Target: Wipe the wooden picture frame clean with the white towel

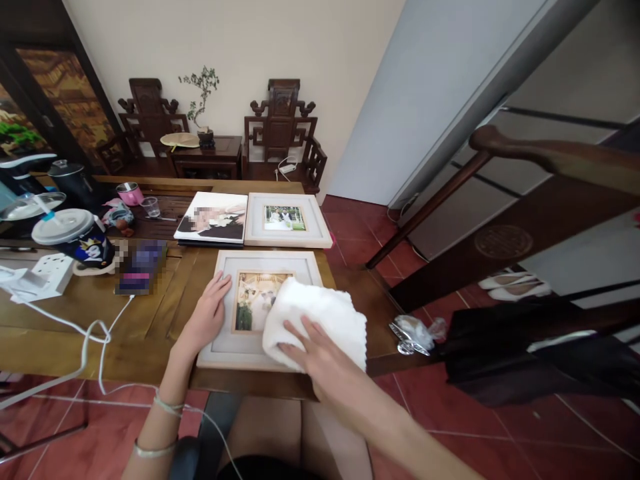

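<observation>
A picture frame (206, 357) with pale wood edges, a light grey mat and a small photo lies flat at the table's front edge. My left hand (213, 308) rests open on its left side, fingers laid over the border. With my right hand (313, 347) I hold a white cloth (325, 303) pressed against the lower right of the frame. The folded cloth covers that corner and part of the photo. Just behind lie a second framed photo (285, 217) and a photo album (215, 230), side by side.
On the left of the wooden table (165, 333) are a lidded drink cup (75, 237), a phone (143, 267) on a white cable, a white box (53, 277) and a pink cup (130, 193). A wooden chair (465, 247) stands at right, near a crumpled plastic bag (415, 332).
</observation>
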`<state>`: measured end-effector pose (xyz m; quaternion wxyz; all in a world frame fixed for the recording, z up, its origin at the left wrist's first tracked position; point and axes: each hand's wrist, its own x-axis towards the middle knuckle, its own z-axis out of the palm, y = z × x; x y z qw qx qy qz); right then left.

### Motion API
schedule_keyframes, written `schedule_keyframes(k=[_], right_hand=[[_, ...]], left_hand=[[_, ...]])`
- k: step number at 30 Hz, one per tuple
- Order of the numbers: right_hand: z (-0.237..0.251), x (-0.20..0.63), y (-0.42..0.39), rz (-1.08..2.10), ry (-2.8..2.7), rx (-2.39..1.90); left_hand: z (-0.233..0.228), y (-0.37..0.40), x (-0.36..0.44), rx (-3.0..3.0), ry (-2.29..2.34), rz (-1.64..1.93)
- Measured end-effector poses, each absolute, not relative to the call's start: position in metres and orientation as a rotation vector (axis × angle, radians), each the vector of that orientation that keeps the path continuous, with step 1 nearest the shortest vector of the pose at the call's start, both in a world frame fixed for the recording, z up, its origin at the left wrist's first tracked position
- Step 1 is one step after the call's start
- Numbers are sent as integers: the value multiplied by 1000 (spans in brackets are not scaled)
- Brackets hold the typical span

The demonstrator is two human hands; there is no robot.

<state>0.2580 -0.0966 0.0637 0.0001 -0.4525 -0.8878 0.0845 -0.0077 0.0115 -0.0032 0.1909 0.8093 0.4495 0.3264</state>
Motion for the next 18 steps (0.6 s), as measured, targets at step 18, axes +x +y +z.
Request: schedule_keyframes(k=[18], right_hand=[[63,231,-70,80,-2757,-1598]], left_hand=[[-8,17,-4,2322,1339,974]])
